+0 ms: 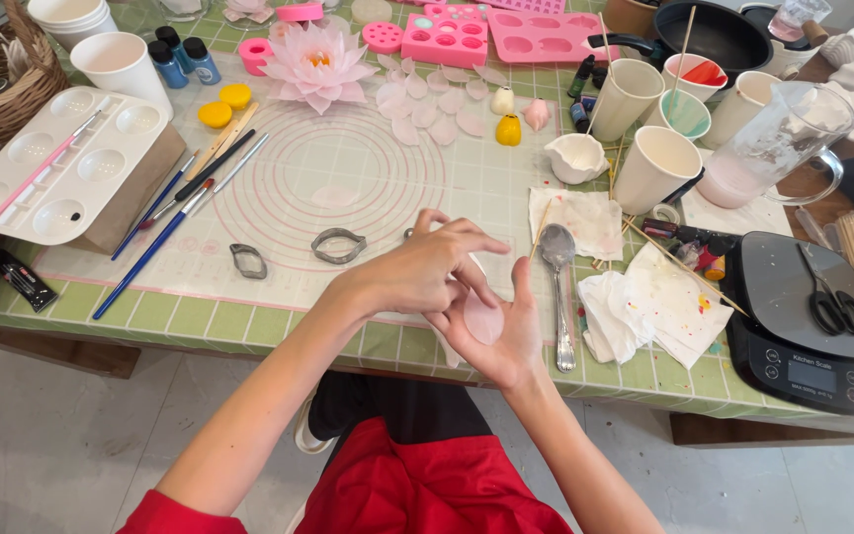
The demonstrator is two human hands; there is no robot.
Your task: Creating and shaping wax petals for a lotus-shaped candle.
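Note:
My right hand (506, 341) is palm up just past the table's front edge, with a thin pale pink petal (483, 318) lying on it. My left hand (425, 265) reaches across from the left, and its fingertips press down on the petal's upper edge. Behind the hands, a translucent work mat (348, 163) with pink circles covers the green checked tablecloth. Two metal petal cutters (339, 245) lie on the mat close to my left hand. A finished pink lotus flower (318, 59) and several loose petals (437, 104) sit at the far side of the mat.
A spoon (557, 252) and stained tissues (649, 302) lie right of my hands. A black kitchen scale (793, 326) carries scissors (835, 302). Paper cups (656, 163), a glass jug (773, 148) and pink moulds (445, 38) stand behind. On the left are a white palette (61, 163), brushes (165, 218) and a basket (12, 94).

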